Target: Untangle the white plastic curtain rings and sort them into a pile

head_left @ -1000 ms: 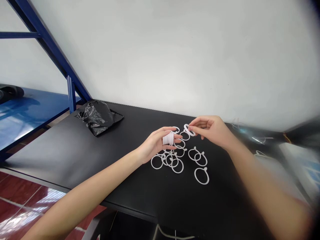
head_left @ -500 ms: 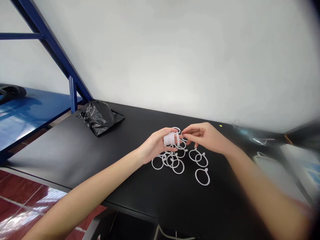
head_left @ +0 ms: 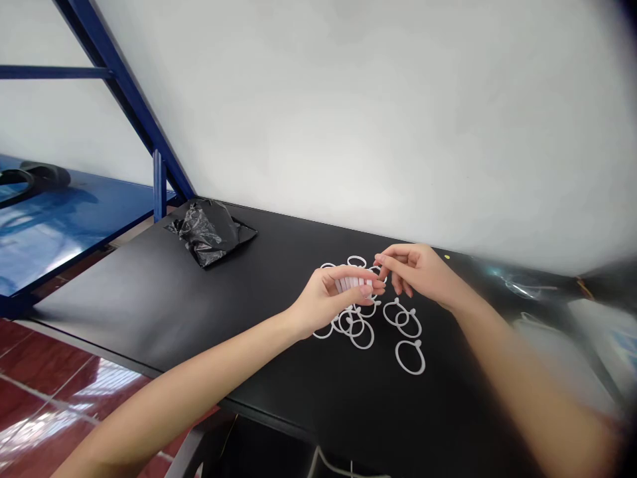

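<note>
A: From the head view, what has the left hand [head_left: 334, 300] got?

B: Its fingers are curled shut on a stack of white rings [head_left: 354, 283], packed side by side, with the thumb lying over them. It's raised a little above the desk [head_left: 239, 318].

A: And the right hand [head_left: 422, 272]?

B: It's just beside the left hand's fingertips, with thumb and forefinger pinched toward the end of the stack. Whether a ring sits in that pinch, I can't tell — the fingers hide it.

A: Where are the others?

B: The loose rings [head_left: 351, 323] lie overlapping on the desk right under the left hand. A single ring [head_left: 397, 357] lies nearer the person, apart from them. A crumpled black plastic bag [head_left: 212, 229] sits well off to the left, near the blue shelf [head_left: 60, 219].

A: What could go wrong?

B: My guess is the stack — only the curled fingers and the thumb hold it, so a downward tilt or a slack thumb could spill rings onto the pile. The loose ones overlap too, and each has a small knob, so lifting one might snag and drag its neighbour.
</note>
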`<state>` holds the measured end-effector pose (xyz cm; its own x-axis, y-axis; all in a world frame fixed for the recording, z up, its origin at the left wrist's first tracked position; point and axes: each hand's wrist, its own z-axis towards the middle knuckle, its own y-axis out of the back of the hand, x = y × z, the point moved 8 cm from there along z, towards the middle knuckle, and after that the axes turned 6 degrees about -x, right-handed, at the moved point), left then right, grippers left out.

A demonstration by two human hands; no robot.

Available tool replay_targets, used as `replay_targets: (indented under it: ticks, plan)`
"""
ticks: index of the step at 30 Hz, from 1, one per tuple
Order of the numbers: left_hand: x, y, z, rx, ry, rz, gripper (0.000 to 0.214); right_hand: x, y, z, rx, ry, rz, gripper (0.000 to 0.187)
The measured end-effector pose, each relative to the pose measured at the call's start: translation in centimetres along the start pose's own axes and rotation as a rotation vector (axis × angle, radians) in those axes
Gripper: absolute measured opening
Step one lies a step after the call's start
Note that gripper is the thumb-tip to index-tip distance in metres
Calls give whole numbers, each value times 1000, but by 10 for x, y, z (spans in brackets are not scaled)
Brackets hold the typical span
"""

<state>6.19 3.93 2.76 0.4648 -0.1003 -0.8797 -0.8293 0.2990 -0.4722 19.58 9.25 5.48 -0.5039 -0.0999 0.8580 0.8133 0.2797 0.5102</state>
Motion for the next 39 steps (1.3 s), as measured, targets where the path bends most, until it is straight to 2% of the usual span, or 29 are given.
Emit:
replay_targets:
  ticks: [6,10,12,15,17,19,20,22,25,27,30,35,37,39]
  plan:
    - [-8,-9,-5,50,-58,102,20,13,10,-6,36,-23,26,40]
    - [-14,-10,-8,83,-144,224,18,5,10,-14,59,-54,10,42]
    - [-23,-14,-13,123,-303,426,17,-2,5,-22,100,-60,-25,44]
    - [-36,-29,-31,202,-690,747,18,-4,-14,-40,226,28,7,47]
    - [-37,-40,-45,256,-899,851,20,2,-32,-55,344,103,163,53]
    - [-31,-47,-52,310,-960,899,21,7,-45,-66,396,104,366,64]
    - [-27,-49,-53,340,-941,910,21,8,-50,-69,389,87,452,67]
    - [-14,-54,-51,426,-798,936,24,9,-58,-70,352,38,584,64]
    - [6,-57,-49,538,-551,965,26,11,-69,-70,325,-23,665,44]
    - [12,-56,-48,551,-459,947,23,12,-70,-70,286,-36,656,29]
    - [14,-53,-48,534,-424,907,25,13,-62,-71,146,-7,617,18]
    - [7,-55,-52,541,-456,853,33,19,-51,-77,-32,63,465,18]
    - [1,-55,-52,513,-411,769,31,18,-48,-78,-85,53,467,18]
    - [-4,-54,-50,478,-318,665,28,12,-46,-77,-84,32,529,21]
